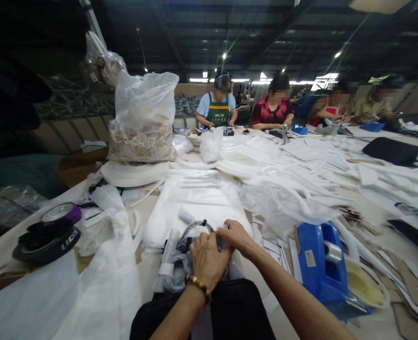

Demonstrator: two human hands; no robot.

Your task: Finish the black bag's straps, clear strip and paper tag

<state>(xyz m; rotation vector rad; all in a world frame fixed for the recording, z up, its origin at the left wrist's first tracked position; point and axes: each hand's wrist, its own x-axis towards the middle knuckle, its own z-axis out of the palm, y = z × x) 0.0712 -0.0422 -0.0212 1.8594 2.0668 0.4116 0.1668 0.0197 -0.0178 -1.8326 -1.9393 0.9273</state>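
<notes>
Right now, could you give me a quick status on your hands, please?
Left hand and right hand both closed on a clear plastic bag. Blue tape dispenser close by the right forearm.

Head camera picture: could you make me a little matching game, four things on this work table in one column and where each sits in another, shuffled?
Things:
1. blue tape dispenser
2. big clear plastic bag
3. black cap
4. clear wrapper with a cord

Places:
A. far left edge of the table
B. between the left hand and right hand, at near centre
C. standing tall at the back left, on a white roll
D. right of the person's right forearm

Pairs: 1-D, 2-C, 3-A, 4-B
</notes>
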